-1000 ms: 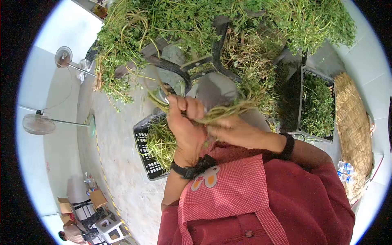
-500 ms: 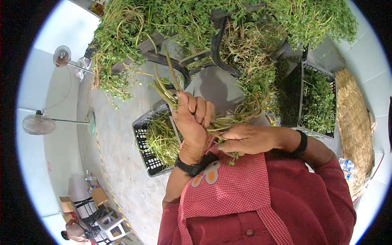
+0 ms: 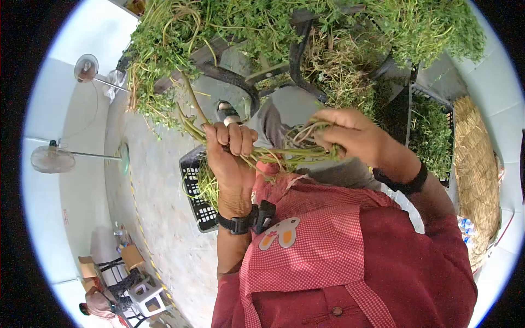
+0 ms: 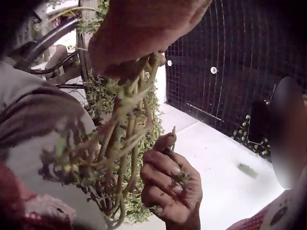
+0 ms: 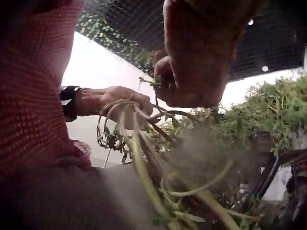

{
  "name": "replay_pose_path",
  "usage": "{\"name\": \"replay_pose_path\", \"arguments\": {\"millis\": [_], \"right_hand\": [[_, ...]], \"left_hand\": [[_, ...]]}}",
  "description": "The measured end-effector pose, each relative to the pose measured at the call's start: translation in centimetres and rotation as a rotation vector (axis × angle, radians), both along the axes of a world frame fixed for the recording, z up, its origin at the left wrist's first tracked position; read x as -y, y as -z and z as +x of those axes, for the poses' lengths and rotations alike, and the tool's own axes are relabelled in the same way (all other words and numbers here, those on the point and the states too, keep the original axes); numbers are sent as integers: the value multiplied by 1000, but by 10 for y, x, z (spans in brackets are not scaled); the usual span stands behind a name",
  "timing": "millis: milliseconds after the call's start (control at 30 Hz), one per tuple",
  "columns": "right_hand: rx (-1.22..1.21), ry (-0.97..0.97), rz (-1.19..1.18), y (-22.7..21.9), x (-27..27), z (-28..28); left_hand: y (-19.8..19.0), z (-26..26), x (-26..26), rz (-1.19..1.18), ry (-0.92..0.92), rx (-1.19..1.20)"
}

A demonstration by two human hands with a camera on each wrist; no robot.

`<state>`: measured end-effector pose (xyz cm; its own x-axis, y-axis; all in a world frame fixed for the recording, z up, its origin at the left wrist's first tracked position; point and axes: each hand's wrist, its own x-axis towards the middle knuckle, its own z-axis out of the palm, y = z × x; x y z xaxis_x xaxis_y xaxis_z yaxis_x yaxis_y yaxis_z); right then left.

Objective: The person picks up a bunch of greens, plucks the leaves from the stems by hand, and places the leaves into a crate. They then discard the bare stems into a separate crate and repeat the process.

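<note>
My left hand [image 3: 232,156] grips a bundle of long green plant stems [image 3: 290,157]. Bare stem ends stick out past its thumb side, while the rest trails sideways toward my right hand [image 3: 355,136]. In the left wrist view the stems [image 4: 127,129] hang bent below the fist, with thin leafy tips. The right hand's fingers are curled and pinch a small leafy sprig [image 5: 157,84], close beside the bundle's trailing end. Small green bits [image 4: 182,178] show between those fingers in the left wrist view.
Heaped leafy greens [image 3: 251,27] cover a rack with dark curved legs [image 3: 298,60] ahead. A black crate [image 3: 199,210] of stems stands left of my lap, another crate [image 3: 429,131] of greens at right. A straw roll [image 3: 473,164] and standing fans [image 3: 52,159] are farther out.
My right hand has moved up and right, away from the left hand, after working at the stems close beside it. My left hand has shifted left, still gripping the bundle.
</note>
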<state>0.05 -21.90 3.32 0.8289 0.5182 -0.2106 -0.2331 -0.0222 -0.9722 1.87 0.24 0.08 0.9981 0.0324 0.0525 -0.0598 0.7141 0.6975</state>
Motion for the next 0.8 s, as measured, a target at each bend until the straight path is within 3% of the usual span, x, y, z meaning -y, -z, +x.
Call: {"name": "replay_pose_path", "arguments": {"millis": [67,167,200,400,533,600,667,733,800], "right_hand": [[-15,-41,-33,8,-8,-7],[70,-77,73,22,-16,-26],[376,-23,-45,50,-15,-28],[445,95,-240,52,-17,-34],[265,51,-96,45,-26,-32],[12,36,-27,45,-27,-31],[42,-10,-85,44,-30,-30],[73,-53,-142,47,-34,-29],[493,-92,-237,61,-42,-30]], "left_hand": [[2,0,-5,-18,81,36],[1,-2,-2,-24,31,14],[0,-2,-1,-27,31,17],[2,-3,1,-98,36,-6],[2,-4,3,-156,22,-20],[-2,-6,7,-178,32,-9],[-7,-7,12,-178,-59,-91],[-4,-6,9,-197,-17,-81],[-4,-7,7,-211,28,-75]]}}
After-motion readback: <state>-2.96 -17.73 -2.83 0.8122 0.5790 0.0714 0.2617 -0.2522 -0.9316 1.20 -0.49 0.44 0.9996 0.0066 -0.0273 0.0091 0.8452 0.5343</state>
